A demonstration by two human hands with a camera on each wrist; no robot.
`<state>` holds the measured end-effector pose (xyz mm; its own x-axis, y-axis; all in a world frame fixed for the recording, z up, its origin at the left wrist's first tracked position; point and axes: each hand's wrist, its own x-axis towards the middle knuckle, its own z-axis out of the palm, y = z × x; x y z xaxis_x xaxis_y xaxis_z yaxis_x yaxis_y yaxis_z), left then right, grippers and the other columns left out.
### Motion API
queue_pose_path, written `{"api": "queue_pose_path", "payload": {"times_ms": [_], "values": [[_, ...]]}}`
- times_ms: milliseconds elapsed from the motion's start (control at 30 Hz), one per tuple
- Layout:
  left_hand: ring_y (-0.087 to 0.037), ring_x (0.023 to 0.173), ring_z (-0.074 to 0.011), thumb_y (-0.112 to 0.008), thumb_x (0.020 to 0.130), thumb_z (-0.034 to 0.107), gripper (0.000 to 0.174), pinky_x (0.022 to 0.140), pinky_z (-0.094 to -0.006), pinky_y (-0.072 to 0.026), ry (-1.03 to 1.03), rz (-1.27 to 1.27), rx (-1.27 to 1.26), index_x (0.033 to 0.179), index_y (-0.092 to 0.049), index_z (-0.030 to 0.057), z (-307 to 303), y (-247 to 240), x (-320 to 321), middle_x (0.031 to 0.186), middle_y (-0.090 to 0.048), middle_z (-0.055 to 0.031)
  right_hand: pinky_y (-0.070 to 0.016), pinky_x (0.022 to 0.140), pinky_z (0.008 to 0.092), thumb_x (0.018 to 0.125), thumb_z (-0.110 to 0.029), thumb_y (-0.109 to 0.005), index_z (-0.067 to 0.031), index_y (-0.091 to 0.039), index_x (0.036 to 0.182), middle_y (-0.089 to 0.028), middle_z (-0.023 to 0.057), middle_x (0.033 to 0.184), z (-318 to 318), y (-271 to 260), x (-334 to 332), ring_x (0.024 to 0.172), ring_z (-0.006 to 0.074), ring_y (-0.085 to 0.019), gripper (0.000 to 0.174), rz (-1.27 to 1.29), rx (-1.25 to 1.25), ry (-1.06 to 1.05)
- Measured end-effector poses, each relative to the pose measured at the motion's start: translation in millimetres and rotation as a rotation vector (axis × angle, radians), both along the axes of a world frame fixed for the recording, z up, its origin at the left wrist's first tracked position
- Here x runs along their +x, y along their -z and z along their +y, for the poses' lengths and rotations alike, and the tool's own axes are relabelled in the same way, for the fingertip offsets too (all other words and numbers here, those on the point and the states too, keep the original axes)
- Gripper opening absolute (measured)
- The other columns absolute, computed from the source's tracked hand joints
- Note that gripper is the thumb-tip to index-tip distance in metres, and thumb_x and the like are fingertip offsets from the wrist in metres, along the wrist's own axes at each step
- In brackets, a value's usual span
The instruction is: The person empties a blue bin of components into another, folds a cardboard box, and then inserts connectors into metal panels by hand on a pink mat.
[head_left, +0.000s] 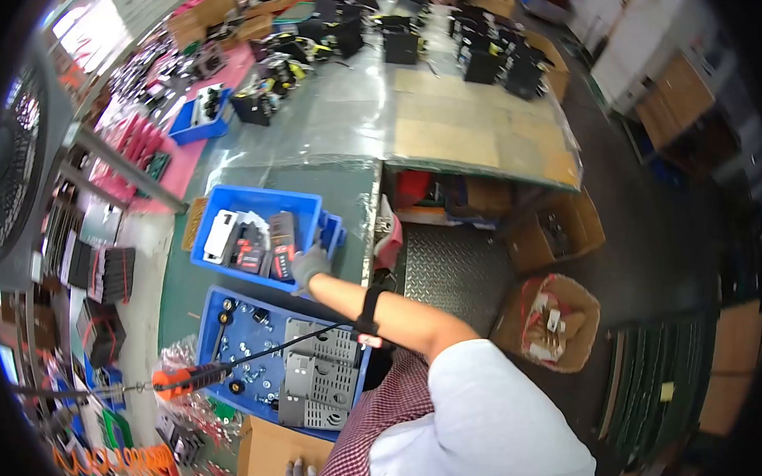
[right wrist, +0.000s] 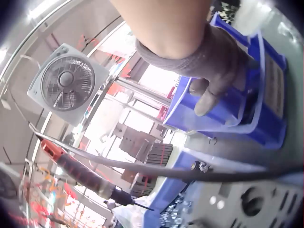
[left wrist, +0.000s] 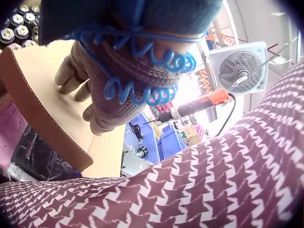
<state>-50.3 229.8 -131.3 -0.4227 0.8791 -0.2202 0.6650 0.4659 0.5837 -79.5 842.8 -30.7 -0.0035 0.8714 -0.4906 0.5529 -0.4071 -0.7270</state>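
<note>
In the head view, the gloved right hand (head_left: 310,266) is at the lower right corner of a blue bin (head_left: 258,194) holding dark and white boxed parts (head_left: 251,248). The right wrist view has this hand (right wrist: 216,69) gripping the blue bin's wall (right wrist: 218,114), thumb and a finger on the near face, other fingertips hidden. The gloved left hand (head_left: 299,474) is at the bottom edge, over brown cardboard (head_left: 274,454). In the left wrist view the left hand (left wrist: 111,88) rests on the cardboard (left wrist: 45,102), fingers apart and loosely bent, holding nothing visible.
A larger blue tray (head_left: 209,337) with screws and grey perforated plates (head_left: 328,380) lies between the hands. An orange-and-black driver (head_left: 189,381) hangs over it on a cable. A smaller blue bin (head_left: 334,233) adjoins the upper bin. Cardboard boxes (head_left: 555,331) stand at right.
</note>
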Motion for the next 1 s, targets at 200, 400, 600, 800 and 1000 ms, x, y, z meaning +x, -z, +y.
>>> {"api": "queue_pose_path", "payload": {"times_ms": [200, 400, 600, 800, 1000], "values": [[-0.053, 0.119, -0.0343, -0.063, 0.086, 0.043, 0.055, 0.096, -0.0501, -0.0445, 0.123, -0.045, -0.279, 0.132, -0.055, 0.0134, -38, -24, -38, 0.130, -0.054, -0.0217, -0.0446, 0.099, 0.0440, 0.086, -0.023, -0.059, 0.0034, -0.041, 0.135, -0.052, 0.0282, 0.130, -37, 9, -3, 0.118, 0.0420, -0.053, 0.059, 0.223, 0.015, 0.194], [-0.054, 0.117, -0.0342, -0.061, 0.088, 0.042, 0.052, 0.094, -0.0502, -0.0449, 0.177, -0.071, -0.487, 0.131, -0.055, 0.0127, -21, -51, -54, 0.129, -0.055, -0.0215, -0.0429, 0.102, 0.0440, 0.088, -0.020, -0.057, 0.0038, -0.035, 0.138, -0.043, 0.0260, 0.140, -33, 3, 14, 0.121, 0.0418, -0.050, 0.060, 0.204, 0.050, 0.138], [-0.055, 0.115, -0.0342, -0.059, 0.089, 0.041, 0.050, 0.093, -0.0504, -0.0453, 0.266, -0.061, -0.672, 0.130, -0.056, 0.0121, 22, -76, -75, 0.127, -0.056, -0.0213, -0.0498, 0.094, 0.0431, 0.090, -0.030, -0.058, -0.0019, -0.026, 0.147, -0.037, 0.0227, 0.146, -32, 17, 5, 0.120, 0.0391, -0.053, 0.072, 0.120, 0.030, 0.032], [-0.056, 0.114, -0.0342, -0.057, 0.091, 0.041, 0.048, 0.092, -0.0505, -0.0457, 0.305, 0.007, -0.766, 0.129, -0.056, 0.0115, 79, -81, -97, 0.125, -0.057, -0.0210, -0.0500, 0.060, 0.0350, 0.091, -0.046, -0.059, -0.0035, -0.036, 0.143, -0.065, 0.0149, 0.086, -58, 0, 93, 0.059, 0.0194, -0.059, 0.071, 0.553, 0.209, -0.129], [-0.058, 0.109, -0.0355, -0.051, 0.095, 0.039, 0.041, 0.090, -0.0480, -0.0464, 0.101, 0.351, -0.396, 0.122, -0.059, 0.0092, 85, -53, -35, 0.117, -0.062, -0.0209, -0.0547, 0.060, 0.0327, 0.091, -0.034, -0.062, -0.0081, -0.051, 0.135, -0.064, 0.0138, 0.104, -106, 56, 250, 0.078, 0.0205, -0.066, 0.052, 0.585, -0.306, 0.118]]}}
